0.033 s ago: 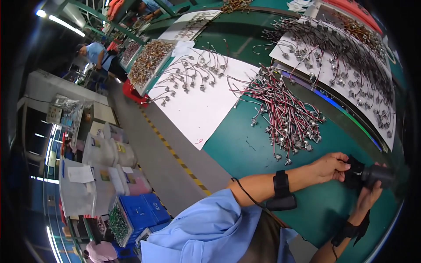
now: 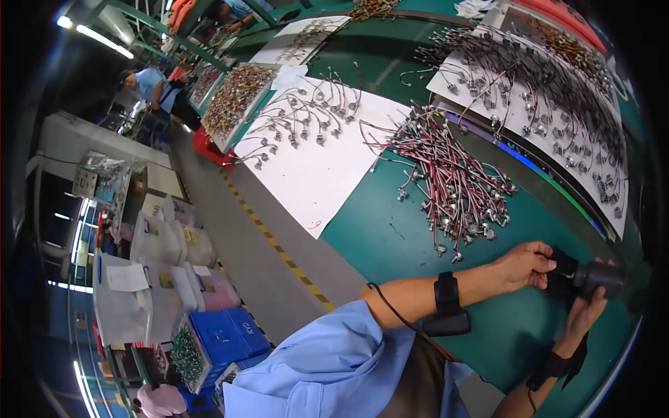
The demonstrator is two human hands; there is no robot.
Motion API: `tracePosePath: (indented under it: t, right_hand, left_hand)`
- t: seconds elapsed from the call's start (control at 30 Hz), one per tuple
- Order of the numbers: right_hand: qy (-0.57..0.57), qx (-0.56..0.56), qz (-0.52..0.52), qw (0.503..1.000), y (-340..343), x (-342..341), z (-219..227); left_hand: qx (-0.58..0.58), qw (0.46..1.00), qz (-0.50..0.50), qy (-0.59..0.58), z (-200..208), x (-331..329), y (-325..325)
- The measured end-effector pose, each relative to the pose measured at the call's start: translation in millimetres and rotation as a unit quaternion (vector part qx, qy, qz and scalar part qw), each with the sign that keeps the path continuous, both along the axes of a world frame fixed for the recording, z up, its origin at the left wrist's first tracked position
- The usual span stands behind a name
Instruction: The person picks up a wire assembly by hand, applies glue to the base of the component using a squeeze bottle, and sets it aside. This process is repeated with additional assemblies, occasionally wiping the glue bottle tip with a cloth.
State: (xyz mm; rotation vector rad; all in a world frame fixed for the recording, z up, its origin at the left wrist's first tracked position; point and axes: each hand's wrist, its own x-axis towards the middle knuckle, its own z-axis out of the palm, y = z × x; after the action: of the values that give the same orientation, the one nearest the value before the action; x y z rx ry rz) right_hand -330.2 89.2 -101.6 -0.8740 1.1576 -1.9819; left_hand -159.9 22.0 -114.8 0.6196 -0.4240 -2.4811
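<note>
At the right side of the bench, my left hand (image 2: 524,266) pinches the black end piece of a dark cylindrical device (image 2: 603,279). From the other side, my right hand (image 2: 585,313) is wrapped round the cylinder, with some fingers hidden behind it. What the device is I cannot make out. A heap of red, black and white wires with small metal parts (image 2: 460,181) lies on the green bench top (image 2: 376,230), beyond my left forearm. Farther left, a white sheet (image 2: 306,188) carries a row of similar wired metal parts (image 2: 306,118).
A white board (image 2: 512,118) covered with dark-wired parts stands along the far right, above a lit blue-green strip (image 2: 529,160). A tray of coppery parts (image 2: 237,101) sits at the bench's far left. Plastic bins (image 2: 125,292) and a blue crate (image 2: 226,334) line the aisle. Another person (image 2: 153,87) stands beyond.
</note>
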Motion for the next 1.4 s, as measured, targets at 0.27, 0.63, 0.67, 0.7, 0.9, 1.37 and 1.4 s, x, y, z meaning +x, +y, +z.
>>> tracePosePath:
  t: [0.27,0.63,0.67,0.7,0.9,1.37,1.4]
  right_hand:
    - [-0.098,0.119,-0.031,0.988,8.7,-29.7,-15.3]
    - [-0.210,0.000,-0.038,0.977,9.6,12.6,6.3]
    - [-0.209,0.016,-0.061,0.976,5.3,14.2,0.2]
    - [-0.208,0.031,-0.083,0.974,0.8,14.4,-5.4]
    - [-0.130,0.070,-0.269,0.952,-0.4,-24.3,9.4]
    - [-0.165,-0.067,-0.098,0.979,-24.1,78.3,76.3]
    - [-0.193,-0.067,-0.040,0.978,-29.4,83.6,77.3]
  left_hand:
    - [-0.270,0.936,0.143,-0.177,6.9,-12.4,12.4]
    - [-0.533,0.783,0.103,-0.304,1.5,1.3,20.9]
    - [-0.548,0.768,0.100,-0.316,-0.3,4.0,23.0]
    - [-0.563,0.752,0.097,-0.328,-1.3,6.7,25.3]
    - [-0.597,0.738,0.105,-0.297,37.5,85.4,39.6]
    - [-0.516,0.480,0.186,-0.685,45.7,243.5,-31.4]
    - [-0.524,0.479,0.167,-0.684,35.5,243.4,-38.3]
